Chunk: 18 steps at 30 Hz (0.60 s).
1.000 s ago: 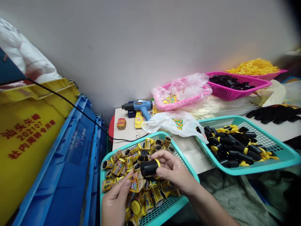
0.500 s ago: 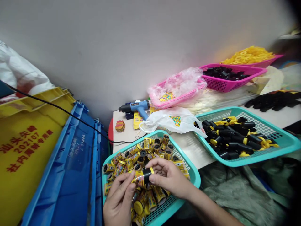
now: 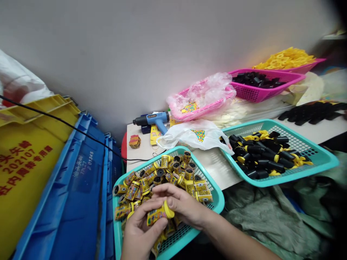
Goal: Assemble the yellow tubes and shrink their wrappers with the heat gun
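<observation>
Both my hands are closed on one small canister (image 3: pixel 158 213) with a yellow printed label and a yellow end cap. My left hand (image 3: pixel 141 234) grips its labelled body from below. My right hand (image 3: pixel 183 207) pinches the capped end. I hold it just above a teal basket (image 3: pixel 217 196) heaped with several similar yellow-labelled canisters (image 3: pixel 162 175).
A second teal basket (image 3: pixel 320 159) of black tubes with yellow caps lies on the white table at right. Behind are a blue heat gun (image 3: pixel 155 119), a white plastic bag (image 3: pixel 195 137), pink baskets (image 3: pixel 260 92), black parts. Blue and yellow crates (image 3: pixel 54 173) stand at left.
The black tube in my right hand now wears the yellow label that my left hand held. Both hands have sunk lower over the basket; the view has tilted slightly.
</observation>
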Motion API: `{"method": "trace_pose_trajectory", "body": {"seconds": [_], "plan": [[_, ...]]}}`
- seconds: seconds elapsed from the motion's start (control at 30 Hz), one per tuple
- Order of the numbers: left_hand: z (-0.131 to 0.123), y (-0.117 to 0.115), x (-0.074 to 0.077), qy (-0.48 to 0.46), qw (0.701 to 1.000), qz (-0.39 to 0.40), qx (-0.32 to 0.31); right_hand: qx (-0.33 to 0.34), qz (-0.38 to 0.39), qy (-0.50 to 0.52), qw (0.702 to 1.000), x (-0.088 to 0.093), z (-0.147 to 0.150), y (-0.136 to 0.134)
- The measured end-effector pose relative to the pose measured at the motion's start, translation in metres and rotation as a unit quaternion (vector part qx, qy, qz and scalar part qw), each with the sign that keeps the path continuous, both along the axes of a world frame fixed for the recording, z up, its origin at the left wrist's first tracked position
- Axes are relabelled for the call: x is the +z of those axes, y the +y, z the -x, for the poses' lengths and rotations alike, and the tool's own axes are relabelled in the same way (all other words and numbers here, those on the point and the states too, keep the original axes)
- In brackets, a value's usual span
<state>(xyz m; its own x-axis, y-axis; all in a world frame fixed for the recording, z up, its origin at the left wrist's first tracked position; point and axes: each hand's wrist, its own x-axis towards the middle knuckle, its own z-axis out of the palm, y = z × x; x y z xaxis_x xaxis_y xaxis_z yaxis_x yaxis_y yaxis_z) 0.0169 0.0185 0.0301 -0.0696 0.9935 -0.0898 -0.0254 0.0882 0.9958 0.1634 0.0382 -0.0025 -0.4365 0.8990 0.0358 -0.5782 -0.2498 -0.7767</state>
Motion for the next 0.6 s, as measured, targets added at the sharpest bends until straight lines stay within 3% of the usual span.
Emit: {"method": "trace_pose_trajectory", "body": {"seconds": [0.13, 0.27, 0.33, 0.47, 0.53, 0.6], "plan": [[0.005, 0.004, -0.006, 0.033, 0.996, -0.078, -0.035, -0.026, -0.029, -0.084, 0.996, 0.001, 0.002, -0.008], [0.012, 0.010, -0.011, 0.164, 0.950, -0.253, -0.081, -0.076, -0.071, -0.178, 0.979, 0.009, -0.004, -0.015], [0.015, 0.009, -0.012, 0.181, 0.932, -0.299, -0.099, -0.053, -0.054, -0.141, 0.987, 0.010, -0.006, -0.016], [0.024, 0.002, -0.017, 0.131, 0.916, -0.332, -0.185, 0.072, -0.010, -0.026, 0.997, 0.005, -0.009, -0.020], [0.028, -0.002, -0.020, 0.129, 0.906, -0.343, -0.212, 0.088, -0.020, -0.028, 0.996, 0.001, -0.008, -0.024], [0.029, -0.004, -0.022, 0.154, 0.899, -0.356, -0.204, 0.062, -0.042, -0.087, 0.993, -0.001, -0.006, -0.029]]}}
